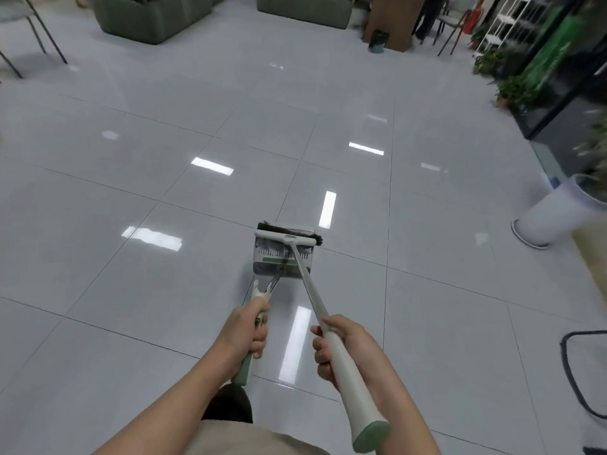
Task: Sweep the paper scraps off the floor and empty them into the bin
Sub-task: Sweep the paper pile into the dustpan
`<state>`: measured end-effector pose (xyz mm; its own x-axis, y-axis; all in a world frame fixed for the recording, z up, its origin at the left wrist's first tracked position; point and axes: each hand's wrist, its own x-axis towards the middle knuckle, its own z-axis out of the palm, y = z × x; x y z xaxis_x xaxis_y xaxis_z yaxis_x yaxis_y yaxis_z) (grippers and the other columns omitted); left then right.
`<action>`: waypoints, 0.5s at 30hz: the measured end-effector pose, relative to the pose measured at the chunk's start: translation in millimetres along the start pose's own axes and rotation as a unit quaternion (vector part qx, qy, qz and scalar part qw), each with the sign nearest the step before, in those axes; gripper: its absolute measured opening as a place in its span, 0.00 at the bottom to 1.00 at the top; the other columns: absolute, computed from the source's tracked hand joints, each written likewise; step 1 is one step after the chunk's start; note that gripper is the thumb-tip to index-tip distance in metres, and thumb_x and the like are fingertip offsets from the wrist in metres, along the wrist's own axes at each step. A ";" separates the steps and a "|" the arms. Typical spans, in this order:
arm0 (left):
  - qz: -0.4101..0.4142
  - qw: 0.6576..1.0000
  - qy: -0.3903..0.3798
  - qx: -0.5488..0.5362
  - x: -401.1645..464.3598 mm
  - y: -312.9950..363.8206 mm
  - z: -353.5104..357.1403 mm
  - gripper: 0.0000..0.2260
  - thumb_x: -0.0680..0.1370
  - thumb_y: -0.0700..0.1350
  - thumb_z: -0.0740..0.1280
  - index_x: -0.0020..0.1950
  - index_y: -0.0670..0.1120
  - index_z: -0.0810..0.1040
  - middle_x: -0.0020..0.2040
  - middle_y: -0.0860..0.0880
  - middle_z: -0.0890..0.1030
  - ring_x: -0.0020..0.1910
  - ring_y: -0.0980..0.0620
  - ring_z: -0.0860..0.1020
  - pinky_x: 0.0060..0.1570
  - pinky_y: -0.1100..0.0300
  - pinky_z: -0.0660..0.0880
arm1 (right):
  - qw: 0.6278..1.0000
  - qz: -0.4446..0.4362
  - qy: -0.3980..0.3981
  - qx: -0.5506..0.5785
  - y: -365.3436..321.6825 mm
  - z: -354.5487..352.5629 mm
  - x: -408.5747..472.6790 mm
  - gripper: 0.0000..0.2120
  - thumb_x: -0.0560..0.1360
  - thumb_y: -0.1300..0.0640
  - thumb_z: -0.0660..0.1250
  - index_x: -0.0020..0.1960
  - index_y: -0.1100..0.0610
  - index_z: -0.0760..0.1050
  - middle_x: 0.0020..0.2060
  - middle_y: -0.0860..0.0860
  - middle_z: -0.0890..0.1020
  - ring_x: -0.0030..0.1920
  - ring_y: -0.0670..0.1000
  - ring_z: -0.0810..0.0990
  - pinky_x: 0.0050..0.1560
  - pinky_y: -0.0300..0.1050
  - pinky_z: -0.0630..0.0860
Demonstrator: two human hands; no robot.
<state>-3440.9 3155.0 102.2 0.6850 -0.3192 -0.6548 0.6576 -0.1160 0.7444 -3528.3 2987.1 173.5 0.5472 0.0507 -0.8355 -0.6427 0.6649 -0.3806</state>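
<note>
A: Head view first: what are the fingers doing?
B: The left hand (244,334) has its fingers (259,343) curled tight round the dustpan handle (251,326). The right hand (341,349) wraps the broom handle (345,372) the same way.
A: And the dustpan (282,257)?
B: On the floor (197,126), just ahead of both hands. The broom head (287,239) lies across the dustpan's far edge, touching it. Scraps inside are too blurred to tell.

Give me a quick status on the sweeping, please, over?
Left hand grips dustpan handle, right hand grips broom handle. Broom head at the dustpan mouth. No scraps visible on floor. Small bin far ahead, path open.
</note>
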 end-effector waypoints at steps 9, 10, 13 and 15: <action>0.023 1.000 -0.014 0.008 224.3 164.4 35.4 0.12 0.79 0.48 0.62 0.36 0.48 0.66 0.27 0.49 0.61 0.24 0.52 0.58 0.27 0.61 0.59 | 0.999 -0.028 0.011 0.022 -225.4 17.0 149.3 0.08 0.77 0.56 0.62 0.51 0.62 0.72 0.29 0.53 0.71 0.21 0.48 0.69 0.19 0.38 0.67; 0.023 1.000 -0.015 0.014 250.2 188.7 41.2 0.12 0.80 0.47 0.61 0.37 0.48 0.66 0.27 0.50 0.60 0.24 0.52 0.58 0.27 0.60 0.59 | 0.999 -0.029 0.016 0.028 -252.6 21.1 163.2 0.08 0.77 0.56 0.62 0.50 0.62 0.72 0.29 0.53 0.71 0.22 0.48 0.69 0.20 0.38 0.67; 0.028 0.999 -0.028 0.029 321.5 260.1 68.5 0.12 0.78 0.48 0.62 0.36 0.49 0.65 0.27 0.50 0.60 0.24 0.52 0.57 0.27 0.60 0.59 | 0.998 -0.044 0.017 0.051 -333.9 33.2 196.5 0.07 0.77 0.57 0.61 0.48 0.61 0.73 0.29 0.52 0.71 0.22 0.48 0.69 0.20 0.37 0.67; 0.030 0.998 -0.036 0.045 360.7 300.8 91.1 0.12 0.76 0.49 0.63 0.36 0.49 0.64 0.27 0.50 0.59 0.23 0.52 0.57 0.26 0.61 0.59 | 0.995 -0.050 0.021 0.078 -383.8 38.4 213.3 0.07 0.78 0.57 0.60 0.48 0.61 0.72 0.28 0.52 0.70 0.22 0.47 0.68 0.20 0.37 0.66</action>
<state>-3024.5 2919.3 101.8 0.6961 -0.3942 -0.6000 0.5832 -0.1768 0.7928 -3144.4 2771.3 156.6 0.5791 -0.0509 -0.8137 -0.4936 0.7724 -0.3996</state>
